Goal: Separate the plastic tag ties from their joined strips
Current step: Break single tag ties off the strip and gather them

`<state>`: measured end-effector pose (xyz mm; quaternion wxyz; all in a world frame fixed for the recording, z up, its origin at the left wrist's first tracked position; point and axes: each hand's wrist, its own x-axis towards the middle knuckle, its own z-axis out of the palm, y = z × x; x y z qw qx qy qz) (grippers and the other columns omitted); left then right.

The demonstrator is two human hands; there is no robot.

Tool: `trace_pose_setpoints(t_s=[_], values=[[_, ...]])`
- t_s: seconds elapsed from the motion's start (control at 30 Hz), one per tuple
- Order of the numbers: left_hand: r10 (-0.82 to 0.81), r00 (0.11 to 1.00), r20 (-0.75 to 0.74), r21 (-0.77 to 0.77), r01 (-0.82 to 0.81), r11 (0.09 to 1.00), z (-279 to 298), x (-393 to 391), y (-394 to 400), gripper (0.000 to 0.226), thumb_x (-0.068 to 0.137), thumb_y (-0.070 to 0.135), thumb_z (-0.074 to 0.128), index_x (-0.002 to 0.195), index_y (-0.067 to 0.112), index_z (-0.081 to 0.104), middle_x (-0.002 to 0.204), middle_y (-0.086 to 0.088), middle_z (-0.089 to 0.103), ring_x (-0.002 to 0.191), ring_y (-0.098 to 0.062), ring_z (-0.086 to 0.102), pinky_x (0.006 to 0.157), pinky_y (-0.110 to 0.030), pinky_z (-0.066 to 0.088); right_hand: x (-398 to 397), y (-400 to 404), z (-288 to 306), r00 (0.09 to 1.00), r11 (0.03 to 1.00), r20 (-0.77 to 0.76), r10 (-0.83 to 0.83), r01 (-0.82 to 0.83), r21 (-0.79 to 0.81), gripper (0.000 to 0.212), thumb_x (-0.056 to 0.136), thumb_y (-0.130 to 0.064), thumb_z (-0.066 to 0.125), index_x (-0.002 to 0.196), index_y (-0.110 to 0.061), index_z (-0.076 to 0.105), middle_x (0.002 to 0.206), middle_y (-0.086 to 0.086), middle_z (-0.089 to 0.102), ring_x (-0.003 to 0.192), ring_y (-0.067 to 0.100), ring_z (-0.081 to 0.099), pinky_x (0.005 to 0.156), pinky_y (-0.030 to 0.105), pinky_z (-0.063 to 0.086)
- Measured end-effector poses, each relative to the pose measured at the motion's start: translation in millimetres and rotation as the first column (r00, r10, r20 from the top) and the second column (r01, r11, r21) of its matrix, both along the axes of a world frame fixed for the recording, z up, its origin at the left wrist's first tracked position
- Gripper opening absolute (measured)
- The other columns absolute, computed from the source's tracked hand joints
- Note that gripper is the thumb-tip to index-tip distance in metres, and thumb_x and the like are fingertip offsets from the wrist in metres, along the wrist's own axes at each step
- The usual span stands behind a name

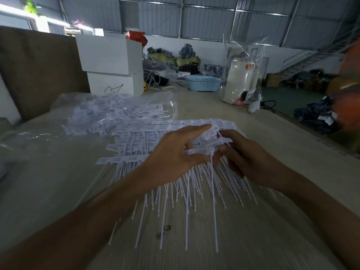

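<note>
Head view: a joined strip of tag ties [209,147] is held between both hands above the table [272,145], so that the heads can be pulled apart while the thin tails hang free below the grip. The left hand [175,151] is curled onto the strip's near side, index finger laid along the heads; the right hand [247,158] is pinched on the opposite end. Beneath and beyond the grip, further strips [136,141] are heaped, presumably awaiting separation. Farther beyond, to the left, a clear bag [120,108] of ties is seen.
</note>
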<state>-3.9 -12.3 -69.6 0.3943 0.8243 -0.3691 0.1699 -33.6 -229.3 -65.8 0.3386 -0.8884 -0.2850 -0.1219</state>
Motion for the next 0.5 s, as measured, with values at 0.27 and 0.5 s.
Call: trace_pose_setpoints(t_s=[0.27, 0.5], values=[[-0.012, 1.000, 0.006, 0.005, 0.012, 1.000, -0.3, -2.0, 0.2, 0.070, 0.077, 0.031, 0.082, 0.140, 0.034, 0.051, 0.084, 0.052, 0.051, 0.076, 0.000, 0.058, 0.065, -0.002, 0.040, 5.1, -1.6, 3.3, 0.970, 0.970, -0.003, -0.242, 0.242, 0.019, 0.045, 0.088, -0.054, 0.043, 0.100, -0.016, 0.063, 0.061, -0.002, 0.057, 0.052, 0.006, 0.053, 0.055, 0.024, 0.043], [0.015, 1.000, 0.001, -0.028, -0.015, 0.999, 2.0, -2.7, 1.1, 0.065, 0.078, 0.033, 0.081, 0.138, 0.038, 0.053, 0.085, 0.049, 0.053, 0.072, 0.004, 0.057, 0.065, -0.003, 0.040, 5.6, -7.5, -0.3, 0.983, 0.979, 0.014, -0.183, 0.183, -0.088, 0.031, 0.104, -0.023, 0.046, 0.080, -0.021, 0.066, 0.060, -0.010, 0.059, 0.056, 0.006, 0.054, 0.058, 0.018, 0.039]])
